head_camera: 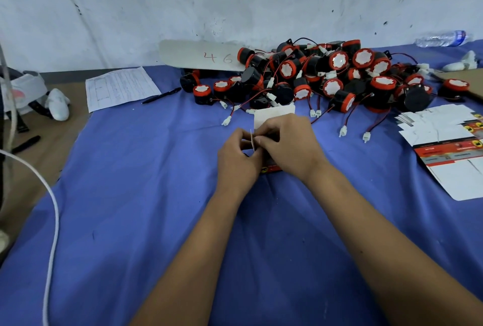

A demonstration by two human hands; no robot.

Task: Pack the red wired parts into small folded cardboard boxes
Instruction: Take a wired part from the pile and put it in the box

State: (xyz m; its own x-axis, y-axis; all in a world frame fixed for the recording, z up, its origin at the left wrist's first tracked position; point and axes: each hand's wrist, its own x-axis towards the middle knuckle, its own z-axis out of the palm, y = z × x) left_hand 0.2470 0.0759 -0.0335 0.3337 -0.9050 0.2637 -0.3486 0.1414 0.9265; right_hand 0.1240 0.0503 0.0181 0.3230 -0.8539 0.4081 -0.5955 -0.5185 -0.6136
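A small cardboard box (273, 114), white inside with a red and black printed side, stands on the blue cloth in the middle. My left hand (236, 158) and my right hand (287, 142) meet over it, and both pinch a thin white flap between their fingertips. Most of the box is hidden under my hands. Behind it lies a big heap of red and black round parts (326, 77) with red-black wires and white plugs. A stack of flat unfolded box blanks (449, 142) lies at the right.
A printed sheet (120, 86) and a black pen (161, 95) lie at the back left. A white numbered board (198, 57) leans on the wall. A water bottle (444, 37) lies far right. A white cable (52, 208) runs down the left edge.
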